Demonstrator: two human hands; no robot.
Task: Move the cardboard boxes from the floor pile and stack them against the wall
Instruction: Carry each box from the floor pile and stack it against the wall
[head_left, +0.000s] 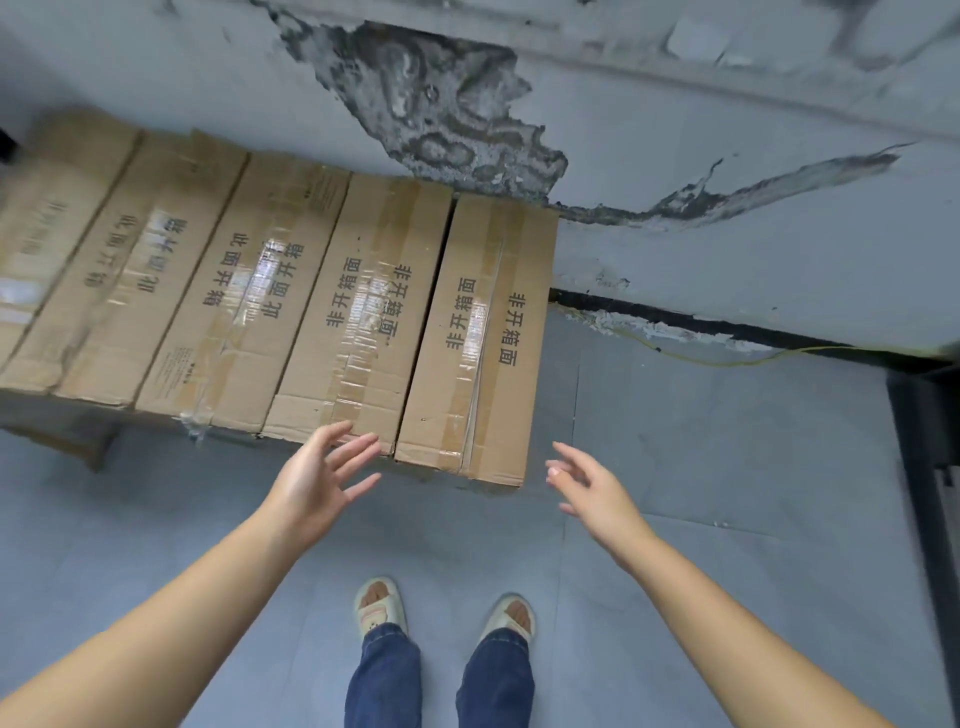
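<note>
Left hand (311, 480) and right hand (589, 486) hang empty, fingers spread, flanking the end box (480, 338): stiff, tape-slick, probably heavy; grip its 2 long edges.

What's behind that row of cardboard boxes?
Behind the row of boxes stands a wall with peeling, stained paint. Its lower part is hidden by them.

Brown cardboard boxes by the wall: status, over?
Left hand and right hand open, empty. Brown taped cardboard boxes in a row against the peeling grey wall. Nothing in the way.
</note>
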